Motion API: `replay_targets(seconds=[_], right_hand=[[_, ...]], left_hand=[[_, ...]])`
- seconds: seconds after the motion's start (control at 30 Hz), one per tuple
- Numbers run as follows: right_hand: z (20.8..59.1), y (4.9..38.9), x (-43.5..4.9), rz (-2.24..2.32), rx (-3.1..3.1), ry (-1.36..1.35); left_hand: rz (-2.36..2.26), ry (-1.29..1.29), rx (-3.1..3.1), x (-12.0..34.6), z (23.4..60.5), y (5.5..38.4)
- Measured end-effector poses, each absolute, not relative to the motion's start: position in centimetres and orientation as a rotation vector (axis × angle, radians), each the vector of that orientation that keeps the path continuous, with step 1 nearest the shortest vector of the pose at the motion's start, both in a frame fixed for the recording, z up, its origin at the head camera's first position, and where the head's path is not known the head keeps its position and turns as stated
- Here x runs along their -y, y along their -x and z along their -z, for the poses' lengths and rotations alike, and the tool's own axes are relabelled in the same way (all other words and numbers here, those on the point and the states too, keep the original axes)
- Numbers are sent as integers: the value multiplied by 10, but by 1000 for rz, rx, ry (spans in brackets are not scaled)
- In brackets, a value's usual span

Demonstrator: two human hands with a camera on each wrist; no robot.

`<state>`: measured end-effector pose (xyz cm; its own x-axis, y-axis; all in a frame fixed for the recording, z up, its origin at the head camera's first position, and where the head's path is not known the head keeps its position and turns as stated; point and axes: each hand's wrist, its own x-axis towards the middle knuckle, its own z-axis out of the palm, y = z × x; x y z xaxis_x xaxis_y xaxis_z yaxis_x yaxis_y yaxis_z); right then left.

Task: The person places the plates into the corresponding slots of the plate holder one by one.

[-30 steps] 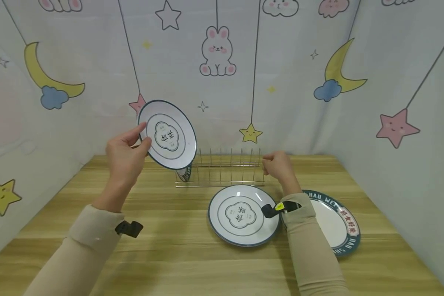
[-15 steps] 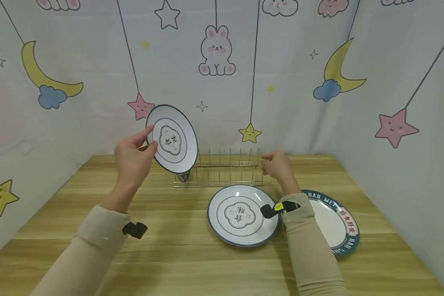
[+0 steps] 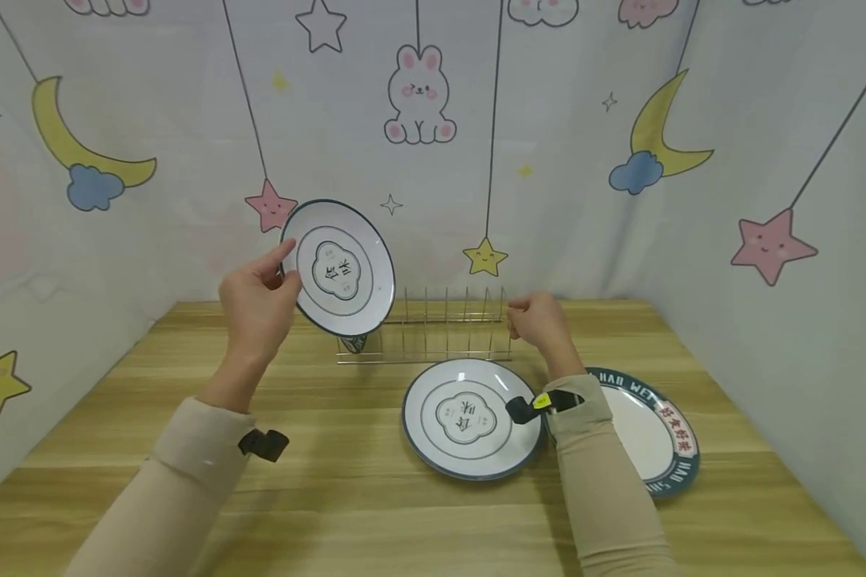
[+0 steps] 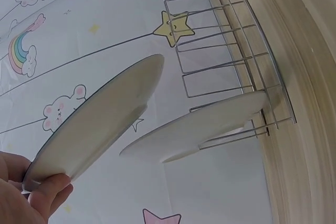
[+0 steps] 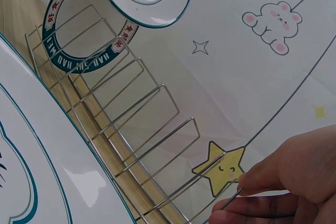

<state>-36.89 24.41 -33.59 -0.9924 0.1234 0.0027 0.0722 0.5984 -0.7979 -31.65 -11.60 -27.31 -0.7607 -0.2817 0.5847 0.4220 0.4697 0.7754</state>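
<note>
My left hand [image 3: 256, 308] pinches the left edge of a white plate [image 3: 337, 271] with a thin blue rim and holds it tilted in the air, over the left end of a wire dish rack [image 5: 160, 85]. Behind it, a plate with a green lettered rim [image 5: 86, 67] stands in the rack's left end, mostly hidden in the head view; its pale back [image 4: 199, 124] shows in the left wrist view. At the rack's right end, my right hand [image 3: 541, 324] pinches the end wire between thumb and fingers.
A white blue-rimmed plate [image 3: 469, 418] lies face up on the wooden table [image 3: 332, 497] in front of the rack. To its right, partly under my right sleeve [image 3: 606, 473], lies a green-rimmed plate [image 3: 645, 437]. A patterned white curtain [image 3: 563, 240] hangs behind.
My left hand has carried the held plate slightly to the right, over the rack's left end, and its tilt has shifted a little. My right hand stays on the rack.
</note>
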Motion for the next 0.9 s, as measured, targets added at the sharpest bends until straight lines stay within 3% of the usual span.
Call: replay_targets(seconds=[0.9], right_hand=[[337,370,-242,-1361,2766,169]], left_hand=[[1292,190,2018,105,285,326]])
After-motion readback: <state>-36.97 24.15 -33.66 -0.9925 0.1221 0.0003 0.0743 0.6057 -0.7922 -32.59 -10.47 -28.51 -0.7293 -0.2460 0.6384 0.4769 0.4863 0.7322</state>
